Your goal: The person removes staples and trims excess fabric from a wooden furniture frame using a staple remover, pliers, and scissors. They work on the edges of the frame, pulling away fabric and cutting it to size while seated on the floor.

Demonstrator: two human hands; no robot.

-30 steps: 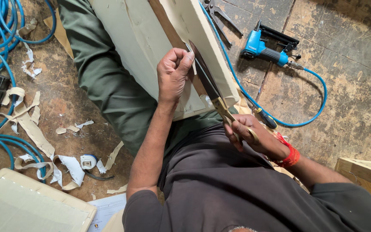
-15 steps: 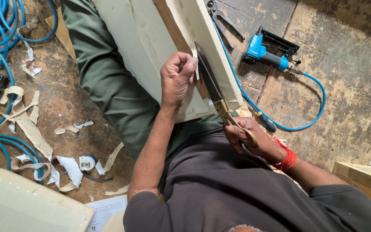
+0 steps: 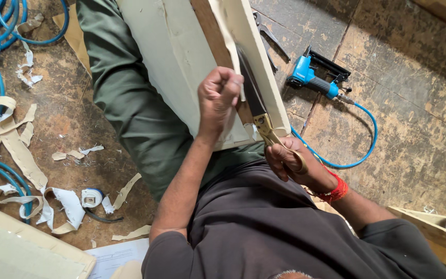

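Up close, a cream-covered wooden frame (image 3: 181,62) lies slanted across a seated person's lap, propped on a leg in green trousers (image 3: 130,113), so its near edge comes within easy reach of both hands. A loose strip of the cream covering (image 3: 229,41) runs along the frame's wooden rail, and the left hand (image 3: 218,101) is closed in a fist around it, apparently drawing it taut so that it meets the blades cleanly. The right hand (image 3: 287,160), a red band at its wrist, has its fingers wrapped through the brass-coloured handles of a pair of scissors (image 3: 256,106); the dark blades point away from the body and lie along the rail, just beside the fisted hand, seemingly to trim the covering close to the wood.

Beyond the frame, a blue staple gun (image 3: 313,77) rests on the worn floor (image 3: 414,113) on the right, its blue hose (image 3: 365,139) curling back toward the person. Pliers (image 3: 267,33) lie near the frame's far edge. To the left, pale offcuts (image 3: 16,144) are scattered across the floor beside more coils of blue hose, with a small tape measure (image 3: 91,197) among them and a second pale panel (image 3: 21,248) at the lower left corner.
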